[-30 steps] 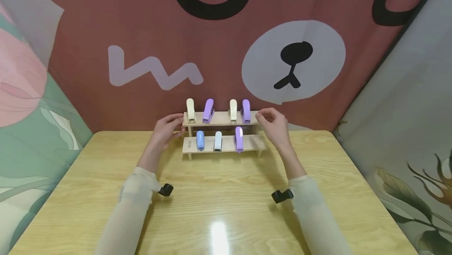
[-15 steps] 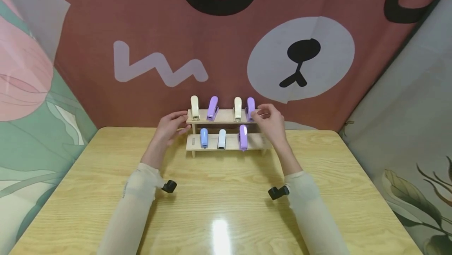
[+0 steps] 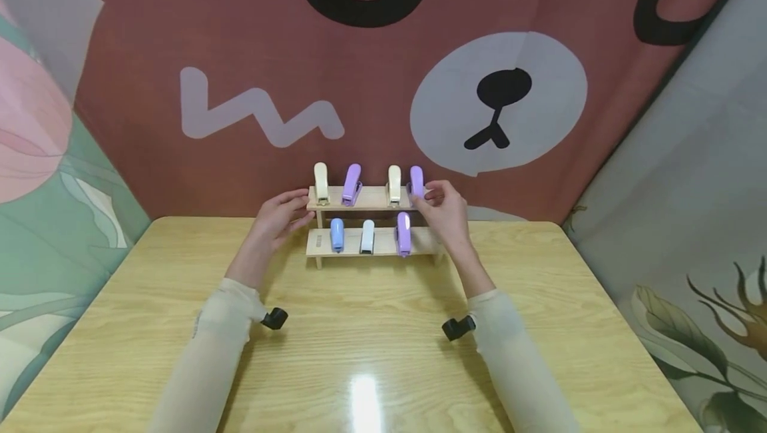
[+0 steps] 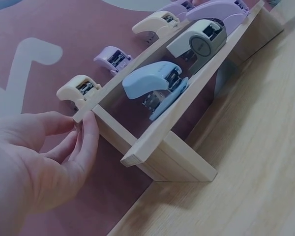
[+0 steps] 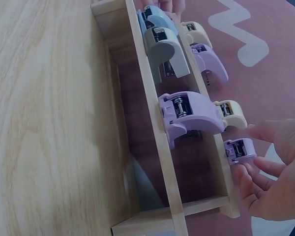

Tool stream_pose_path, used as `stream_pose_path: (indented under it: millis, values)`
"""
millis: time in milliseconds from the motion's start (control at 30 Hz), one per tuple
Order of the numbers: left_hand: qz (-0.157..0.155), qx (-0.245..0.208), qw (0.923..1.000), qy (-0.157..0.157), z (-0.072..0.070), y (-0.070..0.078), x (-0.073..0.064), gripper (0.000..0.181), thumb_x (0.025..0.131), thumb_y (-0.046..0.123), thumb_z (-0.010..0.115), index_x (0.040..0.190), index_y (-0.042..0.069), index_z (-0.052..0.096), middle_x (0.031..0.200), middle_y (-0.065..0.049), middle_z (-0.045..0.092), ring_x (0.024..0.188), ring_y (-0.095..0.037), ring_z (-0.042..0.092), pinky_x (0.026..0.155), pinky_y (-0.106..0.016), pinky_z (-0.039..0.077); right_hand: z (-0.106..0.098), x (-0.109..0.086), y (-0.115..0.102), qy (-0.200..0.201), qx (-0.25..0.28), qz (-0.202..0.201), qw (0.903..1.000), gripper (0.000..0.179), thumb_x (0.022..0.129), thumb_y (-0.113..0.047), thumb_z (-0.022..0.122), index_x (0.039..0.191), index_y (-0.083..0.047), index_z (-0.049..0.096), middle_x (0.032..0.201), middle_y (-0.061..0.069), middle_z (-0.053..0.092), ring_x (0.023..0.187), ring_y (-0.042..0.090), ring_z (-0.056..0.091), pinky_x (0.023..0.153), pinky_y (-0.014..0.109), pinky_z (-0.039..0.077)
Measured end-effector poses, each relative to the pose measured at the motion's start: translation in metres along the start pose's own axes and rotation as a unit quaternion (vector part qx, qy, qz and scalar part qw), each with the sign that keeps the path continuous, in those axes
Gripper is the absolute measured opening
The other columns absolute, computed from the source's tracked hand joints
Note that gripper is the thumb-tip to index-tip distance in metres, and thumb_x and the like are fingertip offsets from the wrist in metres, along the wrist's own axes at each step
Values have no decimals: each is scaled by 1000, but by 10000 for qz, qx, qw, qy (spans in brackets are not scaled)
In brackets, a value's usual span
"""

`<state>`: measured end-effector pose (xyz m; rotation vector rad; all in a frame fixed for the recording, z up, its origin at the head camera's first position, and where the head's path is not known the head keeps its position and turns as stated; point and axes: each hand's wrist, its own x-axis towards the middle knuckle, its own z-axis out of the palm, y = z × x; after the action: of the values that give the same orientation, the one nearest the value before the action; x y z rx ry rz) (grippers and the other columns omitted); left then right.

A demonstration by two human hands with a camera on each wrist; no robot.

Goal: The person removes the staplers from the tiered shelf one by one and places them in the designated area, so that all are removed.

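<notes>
Near the back of the table [image 3: 359,313]: one two-tier rack [image 3: 374,198], four staplers above, three below, all seated. Left hand [image 3: 277,221]: pinching the rack's upper end. Right hand [image 3: 447,216]: closed around the top-right purple stapler [image 3: 416,180], seemingly awaiting release. Further adjustments: cannot tell.

Staplers [image 3: 404,233]: smooth, glossy plastic, with shiny metal parts [image 5: 182,106] inside. Rack [image 3: 352,245]: smooth, matt wood. Table [image 3: 299,366]: wood-grained, glossy (it glares at the near side). Far backdrop [image 3: 257,33]: matt cloth.
</notes>
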<state>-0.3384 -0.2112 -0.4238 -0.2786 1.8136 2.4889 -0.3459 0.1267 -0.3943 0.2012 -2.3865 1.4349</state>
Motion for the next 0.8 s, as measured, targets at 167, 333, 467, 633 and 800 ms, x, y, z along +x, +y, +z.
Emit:
stream_pose_path:
  millis: [167, 333, 467, 633, 800]
  values:
    - [-53, -119, 9999, 15, 2, -3, 0, 38, 105, 10, 59, 142, 3, 55, 126, -12, 56, 112, -27, 57, 93, -31, 54, 5, -1, 1, 12, -45, 54, 10000, 41, 88, -19, 83, 117, 1, 63, 96, 12, 67, 86, 25, 65, 75, 34, 55]
    - [43, -350, 9994, 24, 2, -5, 3, 36, 104, 9, 60, 139, 1, 56, 122, -12, 58, 101, -22, 60, 92, -30, 54, 9, -2, 1, 100, -59, 67, 9999, 42, 88, -19, 84, 117, 2, 62, 94, 12, 66, 85, 26, 64, 73, 34, 55]
    - [107, -446, 9989, 30, 1, -7, 5, 35, 103, 8, 61, 137, 0, 56, 118, -11, 60, 93, -18, 62, 91, -30, 55, 12, -2, 1, 165, -168, 74, 9997, 44, 86, -21, 85, 117, 2, 63, 91, 12, 65, 82, 25, 63, 70, 34, 54]
    - [50, -430, 9990, 61, 1, -7, 5, 34, 104, 8, 60, 137, 2, 57, 119, -11, 60, 95, -19, 62, 91, -30, 55, 15, -2, 3, 239, -297, 104, 9992, 43, 86, -23, 86, 115, 1, 65, 89, 10, 65, 78, 21, 61, 67, 33, 52]
    - [74, -417, 9991, 51, 2, -7, 6, 36, 104, 9, 60, 139, 1, 56, 120, -12, 59, 97, -20, 62, 91, -30, 55, 16, -1, 5, 352, -312, -3, 9989, 39, 86, -21, 85, 113, 1, 66, 87, 9, 65, 77, 21, 61, 67, 32, 51]
